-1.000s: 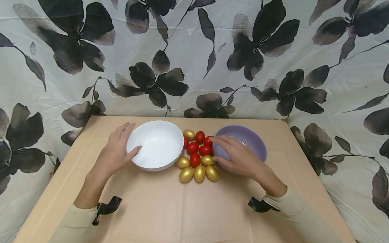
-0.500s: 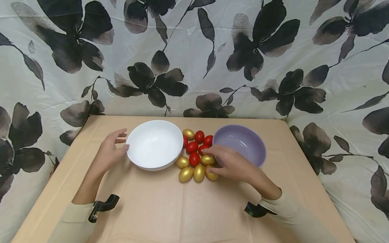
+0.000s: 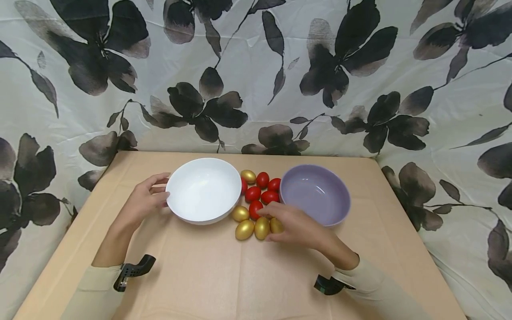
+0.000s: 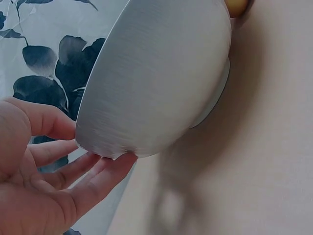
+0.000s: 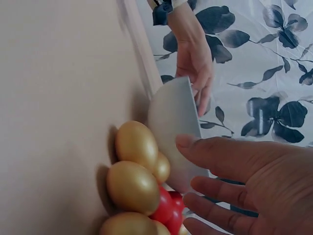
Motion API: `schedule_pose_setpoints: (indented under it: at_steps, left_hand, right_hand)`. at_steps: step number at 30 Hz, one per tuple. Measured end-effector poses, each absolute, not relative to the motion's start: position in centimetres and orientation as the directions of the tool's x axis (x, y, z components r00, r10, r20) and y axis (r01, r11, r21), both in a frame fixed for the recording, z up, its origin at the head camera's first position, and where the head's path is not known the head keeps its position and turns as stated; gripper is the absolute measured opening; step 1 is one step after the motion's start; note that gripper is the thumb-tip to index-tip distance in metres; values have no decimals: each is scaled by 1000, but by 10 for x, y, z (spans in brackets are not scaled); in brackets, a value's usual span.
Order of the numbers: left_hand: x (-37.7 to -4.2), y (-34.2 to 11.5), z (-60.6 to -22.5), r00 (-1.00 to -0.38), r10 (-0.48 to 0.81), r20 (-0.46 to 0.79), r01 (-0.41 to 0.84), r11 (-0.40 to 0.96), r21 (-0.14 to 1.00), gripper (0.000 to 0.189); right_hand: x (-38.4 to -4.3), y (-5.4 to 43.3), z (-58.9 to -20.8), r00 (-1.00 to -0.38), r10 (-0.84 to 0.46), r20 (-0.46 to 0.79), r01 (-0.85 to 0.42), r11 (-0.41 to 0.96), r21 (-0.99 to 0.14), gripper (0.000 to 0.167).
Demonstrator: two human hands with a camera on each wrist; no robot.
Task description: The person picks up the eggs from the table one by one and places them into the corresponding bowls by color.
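Observation:
A white bowl (image 3: pixel 204 191) stands on the left of the table. My left hand (image 3: pixel 144 200) is at its left side, and in the left wrist view the fingertips (image 4: pixel 122 161) touch the bowl's outer wall, with the thumb at the rim. Between the bowls lies a cluster of egg-shaped pieces, several red eggs (image 3: pixel 253 194) and several golden eggs (image 3: pixel 244 230). My right hand (image 3: pixel 298 226) hovers over the near right golden eggs and hides part of them. Its fingers are spread and hold nothing in the right wrist view.
A purple bowl (image 3: pixel 316 191), bare inside, stands right of the eggs. The light wooden-toned table (image 3: pixel 240 275) ends at a hanging floral cloth (image 3: pixel 256 66) behind the bowls. Each wrist wears a black camera strap.
My right hand has come from the purple bowl's rim toward me, over the near golden eggs. My left hand has drawn back from over the white bowl to its left side.

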State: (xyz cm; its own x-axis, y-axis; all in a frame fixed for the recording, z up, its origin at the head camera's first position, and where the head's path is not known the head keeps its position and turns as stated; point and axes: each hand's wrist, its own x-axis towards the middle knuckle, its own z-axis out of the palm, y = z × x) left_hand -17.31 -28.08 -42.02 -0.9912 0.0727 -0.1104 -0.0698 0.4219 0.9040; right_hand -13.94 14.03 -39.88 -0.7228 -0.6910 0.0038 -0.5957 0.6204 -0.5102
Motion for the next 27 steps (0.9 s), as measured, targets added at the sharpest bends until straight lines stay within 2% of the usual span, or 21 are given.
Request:
schedule_pose_setpoints:
  at_steps: [14, 20, 27]
  left_hand:
    - [-174, -283, -418, -983, 140, -122, -67, 343, 937, 62]
    - [-174, -284, -418, -981, 145, -127, -70, 344, 936, 64]
    - [-175, -283, -418, -980, 140, -141, -79, 374, 924, 65]
  right_hand:
    - [-134, 130, -421, -730, -683, 23, -644, 676, -358, 54]
    - [-135, 127, -422, -727, -686, 22, -646, 673, -360, 56]
    - [-137, 129, -425, -705, -706, 69, -676, 641, -364, 36]
